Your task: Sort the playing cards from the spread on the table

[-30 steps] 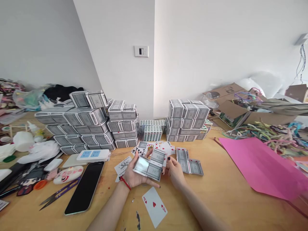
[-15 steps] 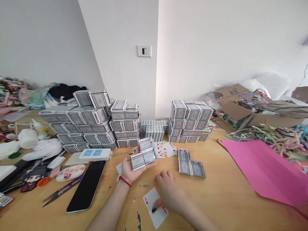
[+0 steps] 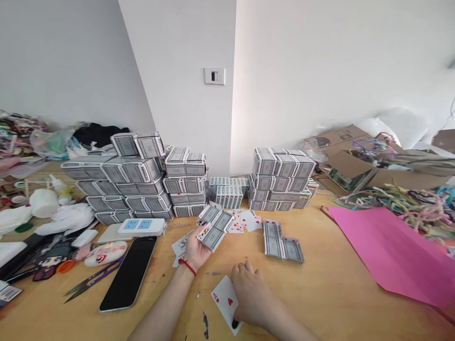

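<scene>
My left hand is closed round an L-shaped piece built of folded playing cards, with grey patterned backs facing up, held tilted above the table. My right hand rests low over an ace of hearts playing card that lies face up. Its curled fingers are at the card's right side and the thumb presses near the lower corner, covering part of it. To the right lies a second L-shaped card piece, hollow side up. Loose face-up cards lie behind my left hand, and more cards lie beside its wrist.
Stacked card blocks stand at the left, centre and right, with boxed decks between. A phone, thread snips and a power strip lie left. Pink paper and yarn lie right.
My left hand has turned and tilted the L-shaped card piece. My right thumb has slid down to the ace's lower corner, and the fingers have come down beside the card.
</scene>
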Demonstrator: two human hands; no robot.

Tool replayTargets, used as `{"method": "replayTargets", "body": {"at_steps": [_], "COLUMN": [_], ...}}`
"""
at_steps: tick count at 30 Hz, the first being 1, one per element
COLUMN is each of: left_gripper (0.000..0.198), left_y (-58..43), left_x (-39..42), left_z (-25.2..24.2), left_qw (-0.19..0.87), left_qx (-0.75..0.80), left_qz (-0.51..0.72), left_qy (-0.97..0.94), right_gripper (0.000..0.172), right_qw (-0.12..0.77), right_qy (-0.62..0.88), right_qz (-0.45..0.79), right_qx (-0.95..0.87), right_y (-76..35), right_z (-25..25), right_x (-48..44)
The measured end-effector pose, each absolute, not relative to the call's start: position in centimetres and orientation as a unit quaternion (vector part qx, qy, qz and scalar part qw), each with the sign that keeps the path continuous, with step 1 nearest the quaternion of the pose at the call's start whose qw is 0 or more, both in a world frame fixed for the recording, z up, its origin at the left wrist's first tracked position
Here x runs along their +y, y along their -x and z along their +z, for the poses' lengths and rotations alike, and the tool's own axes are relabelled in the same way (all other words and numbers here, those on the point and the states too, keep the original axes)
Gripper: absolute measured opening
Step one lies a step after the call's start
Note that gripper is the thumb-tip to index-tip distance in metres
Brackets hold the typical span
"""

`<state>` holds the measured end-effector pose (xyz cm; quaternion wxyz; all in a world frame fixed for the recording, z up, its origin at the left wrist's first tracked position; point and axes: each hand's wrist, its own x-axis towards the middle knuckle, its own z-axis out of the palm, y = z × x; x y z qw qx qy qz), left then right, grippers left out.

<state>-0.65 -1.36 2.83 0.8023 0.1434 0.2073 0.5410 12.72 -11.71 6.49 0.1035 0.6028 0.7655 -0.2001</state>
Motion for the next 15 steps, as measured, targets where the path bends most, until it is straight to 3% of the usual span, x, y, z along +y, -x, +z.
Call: {"method": "replayTargets", "body": {"at_steps": [6,8,12,15], "left_gripper": [0.039,0.043,0.062,0.059], "left_y": [0.8,0.9,0.6,0.0], "left_x": [-2.0,-2.3,-2.6,-2.5], "left_z": [2.7,2.8,2.7,2.4], "left_qw": [0.827,0.842,0.839,0.800], "left_qx": [0.190,0.170,0.180,0.244], "left_qz": [0.495,0.465,0.416,0.403], "left_qy": [-0.186,-0.215,-0.301,-0.370], "right_gripper": [0.054,0.063,0.090,0.081], "right_qw": [0.060,0.022,-0.209,-0.380], "right_qy": [-0.584,-0.578,-0.585,-0.587], "right_qz": [-0.248,-0.291,-0.399,-0.427], "right_qx": [0.771,0.762,0.675,0.573], "right_y": [-13.3,-14.1,-16.4,-17.6], "right_z": [6.7,6.6,5.4,4.0], "right_x": [-11.6,-11.0,-8.6,-6.9]}}
